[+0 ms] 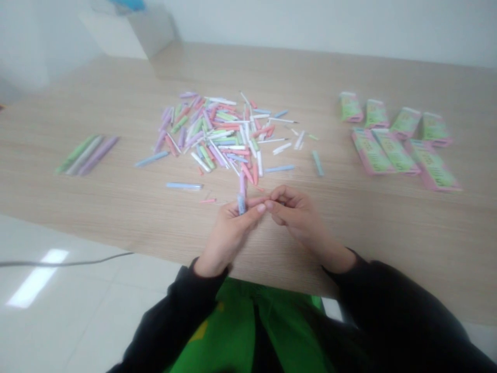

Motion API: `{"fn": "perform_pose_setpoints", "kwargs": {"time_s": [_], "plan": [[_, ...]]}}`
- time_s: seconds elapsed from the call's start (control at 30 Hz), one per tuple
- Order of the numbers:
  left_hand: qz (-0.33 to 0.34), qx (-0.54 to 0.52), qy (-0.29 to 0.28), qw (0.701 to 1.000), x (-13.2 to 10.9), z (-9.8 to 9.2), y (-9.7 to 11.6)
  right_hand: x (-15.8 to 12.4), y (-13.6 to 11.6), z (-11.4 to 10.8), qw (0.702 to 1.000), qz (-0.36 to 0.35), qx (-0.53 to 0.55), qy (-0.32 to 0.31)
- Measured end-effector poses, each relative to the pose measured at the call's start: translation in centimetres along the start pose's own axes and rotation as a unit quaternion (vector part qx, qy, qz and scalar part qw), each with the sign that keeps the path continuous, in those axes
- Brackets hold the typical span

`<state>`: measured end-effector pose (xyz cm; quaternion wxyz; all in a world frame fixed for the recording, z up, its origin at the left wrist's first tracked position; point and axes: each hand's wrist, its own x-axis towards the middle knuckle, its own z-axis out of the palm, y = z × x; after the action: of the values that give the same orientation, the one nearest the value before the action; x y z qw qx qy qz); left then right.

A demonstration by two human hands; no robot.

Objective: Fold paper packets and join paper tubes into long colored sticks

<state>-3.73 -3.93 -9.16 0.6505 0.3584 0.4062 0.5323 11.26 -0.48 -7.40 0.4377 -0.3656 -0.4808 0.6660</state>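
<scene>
Both my hands meet above the table in front of me, low in the middle of the view. My left hand is closed around a short blue pen part, which points away from me. At its fingertips my right hand is pinched shut, and whatever thin piece lies between the fingers is too blurred to name. Just beyond them spreads a heap of pastel pen parts: barrels, caps and thin white refills in purple, green, pink, white and blue. A purple pen part lies right behind my left hand.
Three pens, green, white and purple, lie side by side at the left. A blue pen barrel rests left of my hands. Several green and pink boxes stand or lie at the right. A white box is at the back left.
</scene>
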Motion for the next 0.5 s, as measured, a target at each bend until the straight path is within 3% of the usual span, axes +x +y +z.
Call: {"fn": "perform_pose_setpoints", "kwargs": {"time_s": [0.2, 0.37, 0.5], "plan": [[-0.002, -0.042, -0.004, 0.999, 0.2, -0.2, 0.4, -0.2, 0.1, 0.2, 0.999, 0.021, 0.027, -0.027], [0.054, 0.119, -0.041, 0.991, -0.1, -1.8, 1.3, -0.3, -1.3, -1.1, 0.996, 0.041, 0.079, -0.012], [0.069, 0.211, -0.083, 0.971, -0.2, -2.1, 2.1, -0.5, -1.8, -2.0, 0.998, 0.011, 0.052, -0.012]]}}
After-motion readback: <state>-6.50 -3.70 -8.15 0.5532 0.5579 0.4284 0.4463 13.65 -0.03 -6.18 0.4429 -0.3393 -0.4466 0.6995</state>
